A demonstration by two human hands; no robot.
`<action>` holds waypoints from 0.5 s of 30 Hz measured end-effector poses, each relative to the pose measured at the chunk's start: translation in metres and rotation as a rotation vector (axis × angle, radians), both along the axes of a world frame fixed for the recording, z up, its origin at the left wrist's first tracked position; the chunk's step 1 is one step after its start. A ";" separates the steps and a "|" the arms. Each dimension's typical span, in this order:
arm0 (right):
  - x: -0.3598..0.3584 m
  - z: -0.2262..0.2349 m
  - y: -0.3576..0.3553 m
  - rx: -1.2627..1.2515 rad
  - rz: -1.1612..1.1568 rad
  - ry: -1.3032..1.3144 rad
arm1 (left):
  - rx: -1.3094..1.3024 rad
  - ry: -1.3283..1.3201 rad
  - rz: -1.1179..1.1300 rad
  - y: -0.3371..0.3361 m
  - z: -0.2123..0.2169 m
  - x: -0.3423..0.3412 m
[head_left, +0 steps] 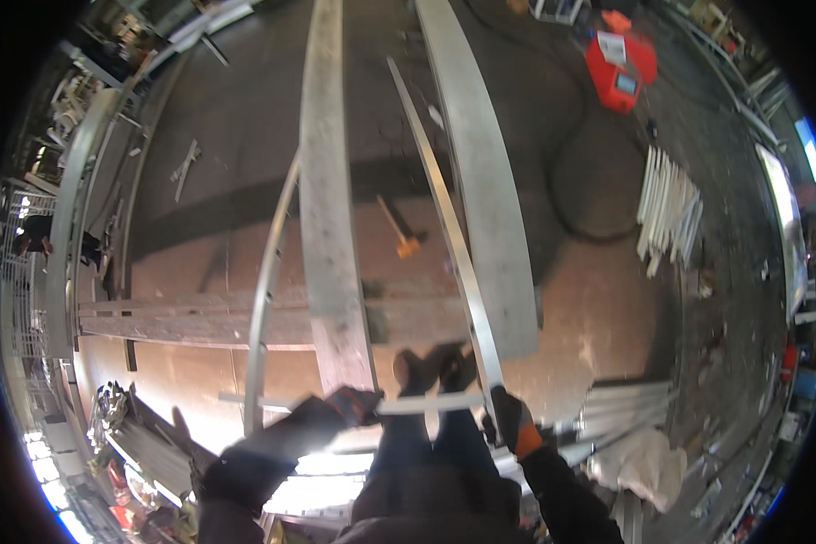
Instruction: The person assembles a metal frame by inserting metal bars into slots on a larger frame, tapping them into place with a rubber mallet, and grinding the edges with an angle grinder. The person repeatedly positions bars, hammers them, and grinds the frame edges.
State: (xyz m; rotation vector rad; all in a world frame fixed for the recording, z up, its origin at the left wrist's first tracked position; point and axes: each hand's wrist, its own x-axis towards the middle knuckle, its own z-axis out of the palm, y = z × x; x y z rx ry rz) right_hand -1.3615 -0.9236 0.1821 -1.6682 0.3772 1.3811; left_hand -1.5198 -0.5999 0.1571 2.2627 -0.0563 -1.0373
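Note:
My left hand point(354, 405), in a dark glove, is closed round a short pale metal bar point(433, 403) that lies crosswise in front of my legs. The bar's right end meets the near end of a long, narrow metal rail point(458, 245). At that same end my right hand point(514, 422), in a dark glove with an orange cuff, is closed on the rail. Left of it, a second narrow rail point(265, 295) runs away from me, its near end by my left forearm. Two wide grey beams, a left one point(334, 181) and a right one point(490, 181), stretch into the distance.
Between the beams lies a mallet point(401, 231) with a yellowish head. Flat planks point(199, 319) cross beneath the left beam. At the right are a red machine point(618, 72), a dark cable point(558, 199) and a pile of white bars point(669, 207). A white sack point(644, 464) sits near right.

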 end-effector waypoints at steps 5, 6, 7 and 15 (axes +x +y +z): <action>0.016 -0.001 -0.005 -0.030 -0.088 -0.035 | 0.140 -0.062 0.018 -0.009 -0.005 0.007; 0.022 0.001 -0.008 -0.064 -0.050 -0.152 | 0.127 0.032 0.060 -0.012 -0.005 0.013; 0.028 0.004 -0.009 -0.097 0.001 -0.215 | 0.112 -0.086 0.065 -0.011 -0.004 0.016; 0.030 0.032 0.012 0.132 -0.196 0.192 | -0.097 -0.232 0.207 0.002 -0.023 -0.002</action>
